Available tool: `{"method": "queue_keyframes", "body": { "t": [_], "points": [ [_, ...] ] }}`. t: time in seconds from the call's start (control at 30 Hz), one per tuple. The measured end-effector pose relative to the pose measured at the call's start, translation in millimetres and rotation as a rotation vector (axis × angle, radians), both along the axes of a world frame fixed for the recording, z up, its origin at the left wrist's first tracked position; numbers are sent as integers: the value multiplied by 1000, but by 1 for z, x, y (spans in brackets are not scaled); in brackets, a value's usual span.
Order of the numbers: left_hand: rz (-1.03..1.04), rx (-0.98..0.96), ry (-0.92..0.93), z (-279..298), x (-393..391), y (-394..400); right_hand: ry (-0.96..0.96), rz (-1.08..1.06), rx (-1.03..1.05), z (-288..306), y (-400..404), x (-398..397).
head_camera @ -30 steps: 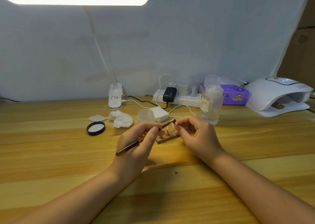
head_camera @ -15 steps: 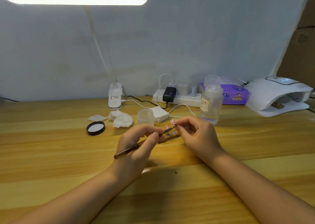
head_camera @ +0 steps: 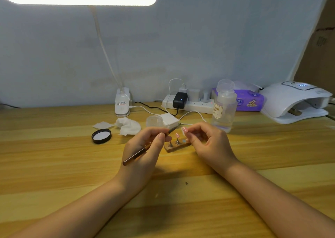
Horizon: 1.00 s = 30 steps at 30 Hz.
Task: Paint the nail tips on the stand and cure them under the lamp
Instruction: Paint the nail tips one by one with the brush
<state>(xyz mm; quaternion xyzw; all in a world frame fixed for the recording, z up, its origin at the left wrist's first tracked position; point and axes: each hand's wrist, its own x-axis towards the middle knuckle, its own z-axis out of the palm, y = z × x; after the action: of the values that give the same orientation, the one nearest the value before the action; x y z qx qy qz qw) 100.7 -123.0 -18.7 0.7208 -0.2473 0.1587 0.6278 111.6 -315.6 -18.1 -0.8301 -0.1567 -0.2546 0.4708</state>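
Note:
My left hand (head_camera: pixel 145 147) grips a brown nail brush (head_camera: pixel 137 154), its tip pointing up and right toward the other hand. My right hand (head_camera: pixel 204 141) pinches a pink nail tip (head_camera: pixel 184 129) between thumb and forefinger, held just above the stand. The small wooden stand (head_camera: pixel 176 146) lies on the table between my hands. It carries metal holders, and one of them bears a pink nail tip (head_camera: pixel 177 135). The white curing lamp (head_camera: pixel 297 102) sits at the far right of the table.
Behind the stand are a small clear jar (head_camera: pixel 154 121), a white box (head_camera: pixel 169 120) and a clear liquid bottle (head_camera: pixel 223 109). A black lid (head_camera: pixel 101 136), a crumpled wipe (head_camera: pixel 128 126), a power strip (head_camera: pixel 188 104), a purple tissue pack (head_camera: pixel 248 101) and a desk lamp base (head_camera: pixel 122 102) lie along the wooden table (head_camera: pixel 54 165).
My right hand has lifted a pink nail tip off the stand. The brush tip has drawn back from it a little, leaving the stand's holders in plain sight.

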Motion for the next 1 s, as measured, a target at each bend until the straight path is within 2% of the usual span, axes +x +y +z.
{"method": "queue_keyframes", "body": {
  "t": [0.4, 0.7, 0.9, 1.0],
  "points": [
    [-121, -8, -10, 3, -6, -1, 16, -6, 53, 0, -1, 0],
    [-17, -11, 14, 2, -2, -1, 40, 27, 57, -1, -1, 1],
    [-30, -21, 28, 2, -3, -2, 21, 19, 49, 0, -1, 0],
    [-41, 40, -29, 3, -4, -1, 10, 8, 41, -1, -1, 1]
  ]
}}
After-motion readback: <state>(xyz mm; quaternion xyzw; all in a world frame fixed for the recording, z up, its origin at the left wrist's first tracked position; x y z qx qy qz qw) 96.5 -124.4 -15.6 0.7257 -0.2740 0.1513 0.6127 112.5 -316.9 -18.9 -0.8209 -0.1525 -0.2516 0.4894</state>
